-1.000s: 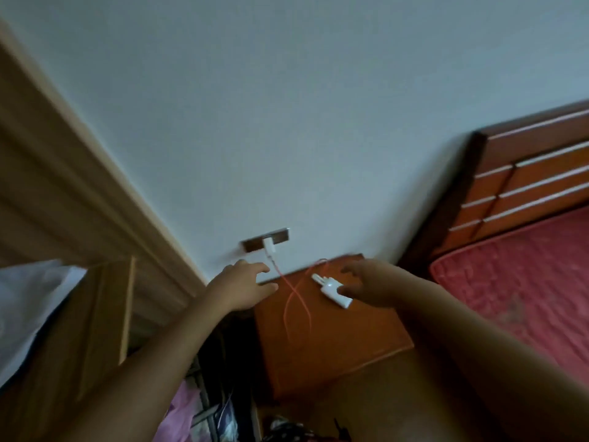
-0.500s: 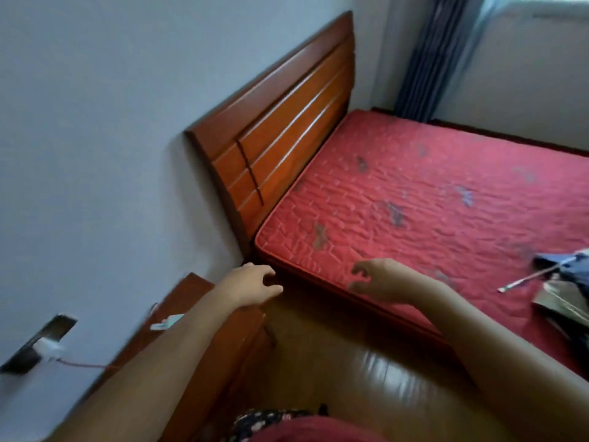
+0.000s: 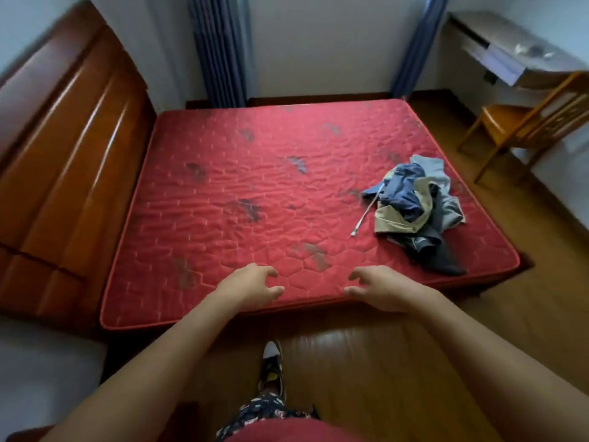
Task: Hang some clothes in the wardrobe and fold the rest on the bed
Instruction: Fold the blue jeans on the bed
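A red quilted mattress (image 3: 255,193) fills the middle of the view on a wooden bed. A crumpled pile of clothes (image 3: 414,208) in blue, beige and grey lies on its right side, with a thin pale cord (image 3: 366,215) trailing from it to the left. My left hand (image 3: 251,287) and my right hand (image 3: 379,291) hover over the near edge of the mattress, fingers loosely curled and holding nothing. The pile lies well to the right of and beyond my right hand. No wardrobe is in view.
A wooden headboard (image 3: 60,154) runs along the left. Blue curtains (image 3: 220,49) hang behind the bed. A wooden chair (image 3: 526,122) and a desk (image 3: 510,49) stand at the right. Wooden floor (image 3: 366,362) lies between me and the bed, with my foot (image 3: 271,365) on it.
The view has swung right from the wall and bedside cabinet to the whole bed. Both hands stayed out in front, holding nothing, and the clothes pile has come fully into view.
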Available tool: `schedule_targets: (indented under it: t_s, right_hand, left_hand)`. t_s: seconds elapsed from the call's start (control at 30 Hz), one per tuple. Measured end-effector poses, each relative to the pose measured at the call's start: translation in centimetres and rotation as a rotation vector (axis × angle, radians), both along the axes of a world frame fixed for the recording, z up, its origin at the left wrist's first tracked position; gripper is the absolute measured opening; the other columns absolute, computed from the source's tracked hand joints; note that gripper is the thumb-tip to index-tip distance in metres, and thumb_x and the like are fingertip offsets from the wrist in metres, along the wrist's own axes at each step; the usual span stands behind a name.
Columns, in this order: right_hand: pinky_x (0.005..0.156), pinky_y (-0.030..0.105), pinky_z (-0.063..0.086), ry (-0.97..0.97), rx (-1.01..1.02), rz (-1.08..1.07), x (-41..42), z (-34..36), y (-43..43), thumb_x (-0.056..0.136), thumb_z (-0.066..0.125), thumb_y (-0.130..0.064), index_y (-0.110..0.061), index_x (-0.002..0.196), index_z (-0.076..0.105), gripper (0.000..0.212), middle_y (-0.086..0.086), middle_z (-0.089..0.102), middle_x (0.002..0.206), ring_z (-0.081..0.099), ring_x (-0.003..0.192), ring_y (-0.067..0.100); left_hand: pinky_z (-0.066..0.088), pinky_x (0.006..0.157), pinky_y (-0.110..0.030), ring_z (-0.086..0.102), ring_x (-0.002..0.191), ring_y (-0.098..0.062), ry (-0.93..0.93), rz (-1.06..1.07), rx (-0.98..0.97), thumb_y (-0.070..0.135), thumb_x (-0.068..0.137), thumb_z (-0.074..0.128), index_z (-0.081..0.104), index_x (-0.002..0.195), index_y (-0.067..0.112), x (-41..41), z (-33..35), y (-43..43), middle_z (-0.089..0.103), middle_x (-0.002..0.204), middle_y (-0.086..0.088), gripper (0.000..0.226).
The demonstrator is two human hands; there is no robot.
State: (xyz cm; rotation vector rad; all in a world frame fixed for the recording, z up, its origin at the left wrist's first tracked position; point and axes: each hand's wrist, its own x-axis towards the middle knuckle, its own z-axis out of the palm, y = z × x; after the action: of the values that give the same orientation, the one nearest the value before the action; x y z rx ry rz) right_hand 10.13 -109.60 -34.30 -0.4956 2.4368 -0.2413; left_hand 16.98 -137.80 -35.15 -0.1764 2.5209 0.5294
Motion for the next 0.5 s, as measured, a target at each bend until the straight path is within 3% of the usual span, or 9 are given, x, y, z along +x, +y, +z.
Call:
schedule_targets:
  t_s: [0.33,0.5]
  right_hand:
    - [0.098,0.036,0.049,-0.023,0.049,-0.361,-10.7,-1.9,5.4,0.093,0.058,-0.059,-0.024,0.135,0.057,0.055,0.002,0.064,0.134,0.060,0.121,0.020]
    - [0.096,0.035,0.050,-0.067,0.053,-0.479,-13.7,-3.1,9.6,0.094,0.056,-0.058,-0.022,0.136,0.056,0.055,0.004,0.065,0.131,0.063,0.114,0.021]
  left_hand:
    - [0.045,0.106,-0.040,0.052,0.129,-0.023,0.000,-0.356,0.051,0.054,0.093,0.053,0.056,0.137,0.035,-18.7,-2.9,5.6,0.055,0.139,-0.001,0.048]
    - [0.046,0.104,-0.044,0.054,0.122,-0.028,-0.041,-0.499,0.028,0.053,0.094,0.049,0.056,0.136,0.033,-25.6,-4.3,9.8,0.059,0.133,-0.004,0.047]
